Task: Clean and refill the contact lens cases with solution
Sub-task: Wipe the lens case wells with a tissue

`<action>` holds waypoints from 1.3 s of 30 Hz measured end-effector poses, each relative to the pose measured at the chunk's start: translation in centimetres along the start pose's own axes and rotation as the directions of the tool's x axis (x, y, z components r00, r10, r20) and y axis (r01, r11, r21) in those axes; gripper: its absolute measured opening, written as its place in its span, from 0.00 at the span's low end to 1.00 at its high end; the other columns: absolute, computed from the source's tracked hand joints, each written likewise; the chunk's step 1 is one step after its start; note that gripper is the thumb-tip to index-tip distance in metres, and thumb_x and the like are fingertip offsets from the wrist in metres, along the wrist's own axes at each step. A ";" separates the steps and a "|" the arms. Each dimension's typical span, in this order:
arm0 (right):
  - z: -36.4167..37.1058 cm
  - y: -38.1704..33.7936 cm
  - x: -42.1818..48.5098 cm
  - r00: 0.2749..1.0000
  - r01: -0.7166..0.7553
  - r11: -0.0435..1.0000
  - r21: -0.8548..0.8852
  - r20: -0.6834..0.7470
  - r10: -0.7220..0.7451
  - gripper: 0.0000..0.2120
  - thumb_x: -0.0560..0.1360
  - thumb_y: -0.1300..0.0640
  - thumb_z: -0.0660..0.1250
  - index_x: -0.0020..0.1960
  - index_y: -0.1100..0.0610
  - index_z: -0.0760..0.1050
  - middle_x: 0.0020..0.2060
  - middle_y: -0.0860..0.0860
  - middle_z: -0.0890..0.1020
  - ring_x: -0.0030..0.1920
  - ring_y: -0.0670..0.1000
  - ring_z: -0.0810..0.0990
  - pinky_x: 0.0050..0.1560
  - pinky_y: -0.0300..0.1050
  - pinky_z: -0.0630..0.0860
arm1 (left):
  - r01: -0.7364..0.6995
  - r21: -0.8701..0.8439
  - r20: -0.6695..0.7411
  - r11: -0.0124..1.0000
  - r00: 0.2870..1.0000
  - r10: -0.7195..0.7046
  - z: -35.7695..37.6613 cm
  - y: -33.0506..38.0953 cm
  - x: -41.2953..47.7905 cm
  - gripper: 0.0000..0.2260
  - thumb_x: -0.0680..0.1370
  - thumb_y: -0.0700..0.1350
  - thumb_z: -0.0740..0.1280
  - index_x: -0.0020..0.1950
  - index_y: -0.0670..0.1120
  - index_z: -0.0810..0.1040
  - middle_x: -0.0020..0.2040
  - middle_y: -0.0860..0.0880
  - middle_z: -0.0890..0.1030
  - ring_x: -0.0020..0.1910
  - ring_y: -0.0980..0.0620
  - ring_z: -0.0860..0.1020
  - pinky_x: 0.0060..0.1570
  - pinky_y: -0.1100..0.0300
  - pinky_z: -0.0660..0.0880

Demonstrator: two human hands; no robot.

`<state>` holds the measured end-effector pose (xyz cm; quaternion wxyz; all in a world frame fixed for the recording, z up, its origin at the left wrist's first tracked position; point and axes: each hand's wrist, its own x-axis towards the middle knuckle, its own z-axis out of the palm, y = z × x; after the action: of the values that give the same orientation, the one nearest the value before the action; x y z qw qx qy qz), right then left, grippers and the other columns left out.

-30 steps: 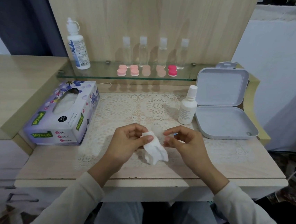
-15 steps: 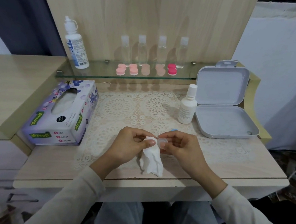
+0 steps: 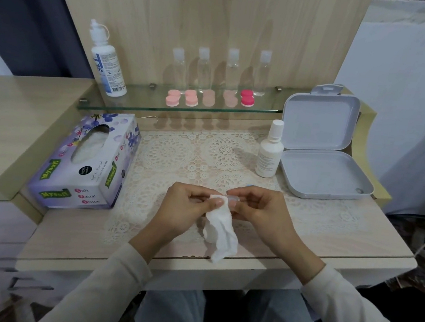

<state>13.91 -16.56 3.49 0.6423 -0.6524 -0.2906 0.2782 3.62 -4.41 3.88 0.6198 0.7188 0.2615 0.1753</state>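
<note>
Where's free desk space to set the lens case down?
Lace mat between tissue box and small white bottle; desk right of the right hand holding the lens case, before the open grey box. Crowded: glass shelf; centre front, left hand with tissue.

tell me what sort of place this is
Probably a home dressing table or vanity desk: a glass shelf carries small clear bottles and pink lens cases, a lace mat covers the top, and a tissue box sits at the left.
</note>
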 end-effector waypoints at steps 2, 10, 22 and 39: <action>-0.1 -0.1 0.0 1.000 -0.005 1.000 0.010 -0.002 0.005 0.08 0.69 0.71 0.69 0.43 0.60 0.80 0.41 0.63 0.82 0.38 0.54 0.83 0.41 0.43 0.81 | 0.000 0.025 0.020 1.000 1.000 0.000 -0.2 -0.1 0.0 0.06 0.73 0.36 0.68 0.48 0.42 0.82 0.40 0.49 0.84 0.36 0.57 0.81 0.33 0.67 0.74; -0.1 -0.1 0.1 1.000 -0.013 1.000 0.022 -0.001 0.013 0.08 0.69 0.72 0.68 0.43 0.60 0.80 0.40 0.62 0.82 0.36 0.53 0.83 0.41 0.43 0.81 | 0.015 -0.024 -0.007 1.000 1.000 -0.015 0.1 0.0 -0.2 0.08 0.68 0.36 0.73 0.44 0.45 0.83 0.38 0.49 0.84 0.36 0.55 0.82 0.35 0.67 0.76; 0.1 -0.1 0.1 1.000 0.010 1.000 0.027 -0.012 -0.010 0.08 0.70 0.72 0.68 0.44 0.61 0.79 0.39 0.63 0.82 0.36 0.53 0.83 0.39 0.40 0.80 | -0.065 -0.055 -0.021 0.996 0.998 0.064 0.2 -0.1 -0.6 0.10 0.68 0.34 0.72 0.44 0.47 0.82 0.42 0.48 0.84 0.40 0.56 0.81 0.39 0.68 0.75; 0.1 0.4 -0.6 0.997 -0.072 0.997 0.014 -0.016 0.073 0.08 0.69 0.67 0.71 0.37 0.61 0.71 0.31 0.59 0.79 0.33 0.53 0.76 0.35 0.42 0.71 | -0.083 -0.266 -0.070 0.960 0.995 0.067 0.4 0.7 -0.7 0.11 0.75 0.36 0.65 0.56 0.39 0.78 0.49 0.49 0.82 0.43 0.57 0.82 0.40 0.69 0.76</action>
<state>13.43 -16.94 3.10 0.6385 -0.6605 -0.2596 0.2979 3.38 -5.17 4.54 0.6963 0.6320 0.2266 0.2539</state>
